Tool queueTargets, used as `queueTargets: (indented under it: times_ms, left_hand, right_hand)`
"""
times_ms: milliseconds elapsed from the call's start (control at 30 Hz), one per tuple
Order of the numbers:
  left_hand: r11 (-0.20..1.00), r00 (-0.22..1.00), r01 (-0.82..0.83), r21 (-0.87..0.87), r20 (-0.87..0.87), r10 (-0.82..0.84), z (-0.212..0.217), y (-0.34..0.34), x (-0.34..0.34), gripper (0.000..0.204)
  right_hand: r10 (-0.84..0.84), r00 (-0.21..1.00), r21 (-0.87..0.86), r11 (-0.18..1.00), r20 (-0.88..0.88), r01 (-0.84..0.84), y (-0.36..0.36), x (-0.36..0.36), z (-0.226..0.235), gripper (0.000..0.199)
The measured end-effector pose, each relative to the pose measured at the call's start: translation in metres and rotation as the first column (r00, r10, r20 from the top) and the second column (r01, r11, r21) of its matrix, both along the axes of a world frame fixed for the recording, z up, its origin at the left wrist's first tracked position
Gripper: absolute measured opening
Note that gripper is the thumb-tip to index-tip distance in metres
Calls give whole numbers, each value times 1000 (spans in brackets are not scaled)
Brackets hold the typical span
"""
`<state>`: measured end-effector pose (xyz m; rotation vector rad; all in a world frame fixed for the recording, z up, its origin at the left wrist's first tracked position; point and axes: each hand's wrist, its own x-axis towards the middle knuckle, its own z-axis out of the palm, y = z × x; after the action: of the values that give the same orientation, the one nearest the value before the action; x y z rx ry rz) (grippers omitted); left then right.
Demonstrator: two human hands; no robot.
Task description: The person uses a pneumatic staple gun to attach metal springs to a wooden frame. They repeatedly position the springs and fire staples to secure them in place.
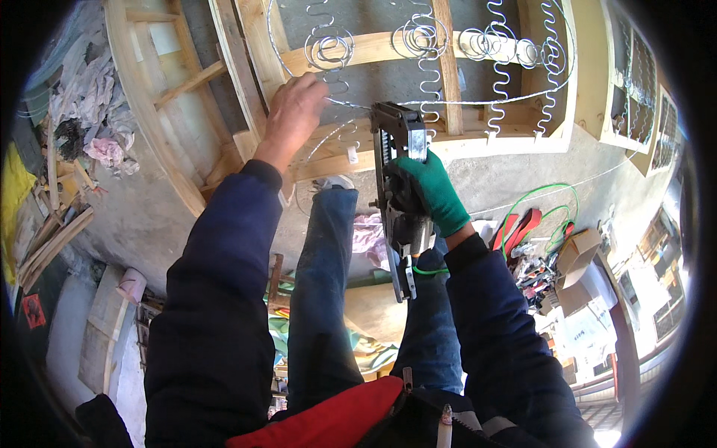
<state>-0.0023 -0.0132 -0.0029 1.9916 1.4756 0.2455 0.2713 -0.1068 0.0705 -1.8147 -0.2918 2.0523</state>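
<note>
Left hand (293,112): bare, fingers pinching spring wire (351,104) against wooden frame (388,145); right hand (429,190): green-gloved, fingers wrapped around pneumatic stapler (398,194).

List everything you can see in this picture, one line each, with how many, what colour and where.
wooden frame: one, pale wood, ahead of the hands
zigzag springs: several, silver wire, across the frame
coil springs: several, silver, along the upper rail
staple gun: one, black and grey, nose at the frame
green hose: one, looped on the floor at right
rag pile: one, pale and pink, upper left
left hand: bare, on a wire at the frame
right hand: green glove, gripping the staple gun
</note>
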Motion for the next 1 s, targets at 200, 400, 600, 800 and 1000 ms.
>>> queueTargets:
  times_ms: [200,400,600,800,1000]
  left_hand:
    - [989,999,-29,-142,-42,23,6,-11,12,9]
    - [976,995,-73,-205,-80,58,13,-10,21,13]
    - [985,990,-94,-142,-116,77,19,-7,28,15]
    - [988,987,-118,-97,-122,106,10,-10,32,14]
    - [993,980,-118,-29,-164,112,0,-17,28,15]
  right_hand:
    - [52,995,-128,990,-87,-63,2,5,8,31]
    - [-14,992,-57,998,-123,7,-5,12,9,32]
    - [231,968,244,949,-99,-201,-6,34,1,30]
    - [129,990,-3,992,-62,-130,5,28,-2,28]
    - [139,990,-4,990,32,-139,10,28,4,32]
